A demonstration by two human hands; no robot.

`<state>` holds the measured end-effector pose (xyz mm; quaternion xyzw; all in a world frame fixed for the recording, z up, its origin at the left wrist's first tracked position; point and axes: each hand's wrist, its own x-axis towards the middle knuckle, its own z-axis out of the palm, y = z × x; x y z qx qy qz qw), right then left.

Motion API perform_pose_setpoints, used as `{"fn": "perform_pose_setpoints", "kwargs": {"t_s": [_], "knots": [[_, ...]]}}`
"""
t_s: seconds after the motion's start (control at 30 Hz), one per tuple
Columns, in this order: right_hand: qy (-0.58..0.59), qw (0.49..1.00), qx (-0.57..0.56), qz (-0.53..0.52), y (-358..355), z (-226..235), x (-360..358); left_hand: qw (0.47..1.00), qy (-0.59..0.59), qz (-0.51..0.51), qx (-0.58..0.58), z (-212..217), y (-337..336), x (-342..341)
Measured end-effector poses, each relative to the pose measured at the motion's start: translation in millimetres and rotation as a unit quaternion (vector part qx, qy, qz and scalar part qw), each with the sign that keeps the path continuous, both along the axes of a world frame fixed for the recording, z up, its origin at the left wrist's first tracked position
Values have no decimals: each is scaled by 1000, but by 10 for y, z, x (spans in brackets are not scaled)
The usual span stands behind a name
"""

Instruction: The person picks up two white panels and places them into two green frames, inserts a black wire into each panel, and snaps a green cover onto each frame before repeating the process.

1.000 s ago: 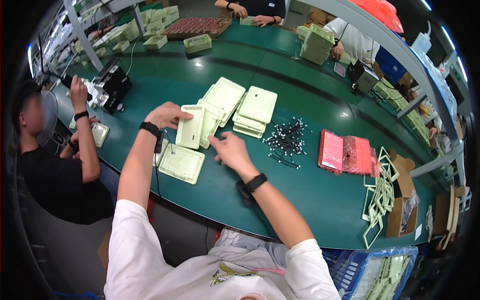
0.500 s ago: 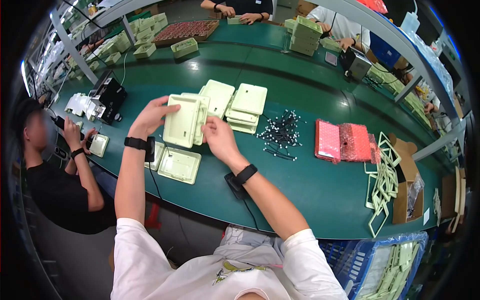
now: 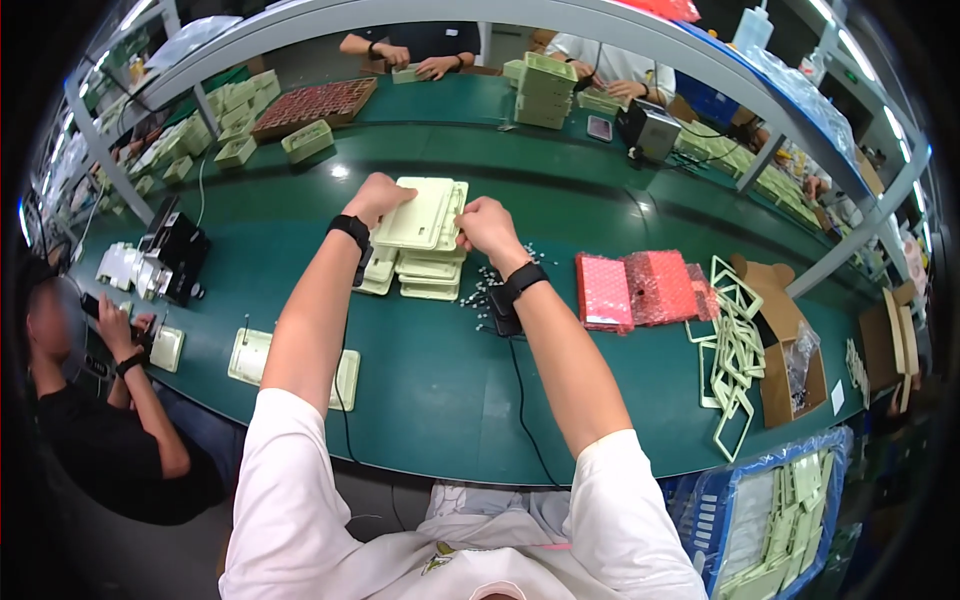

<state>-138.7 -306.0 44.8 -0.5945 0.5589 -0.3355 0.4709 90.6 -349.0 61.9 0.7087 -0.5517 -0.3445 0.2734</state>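
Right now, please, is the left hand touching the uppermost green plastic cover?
Touching: head view shows the left hand with its thumb on the plastic cover.

Big shiny green bench [image 3: 450,400], pretty busy. Stacked pale green covers [image 3: 430,270] sit around the middle, with more loose covers [image 3: 248,355] near left; looks like two, but the view's partly blocked. Right of the stacks there's a pile of black cables [image 3: 483,302], then red bubble-wrapped packs [image 3: 605,290], heaped green frames [image 3: 735,345] and an open cardboard box [image 3: 785,385]. Black machine [image 3: 178,250] over on the left.
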Motion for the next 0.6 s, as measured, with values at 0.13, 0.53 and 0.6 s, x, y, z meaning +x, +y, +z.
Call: {"fn": "perform_pose_setpoints", "kwargs": {"t_s": [0.13,0.53,0.6], "knots": [[194,976,-100,16,-139,-234,-165,996,-89,-10,-23,-77,47,-196],[128,970,-202,-51,-25,-429,-227,968,-221,-116,25,-199,-95,84],[118,971,-202,-46,12,-408,-345,970,-221,-94,-21,-334,-85,34]]}}
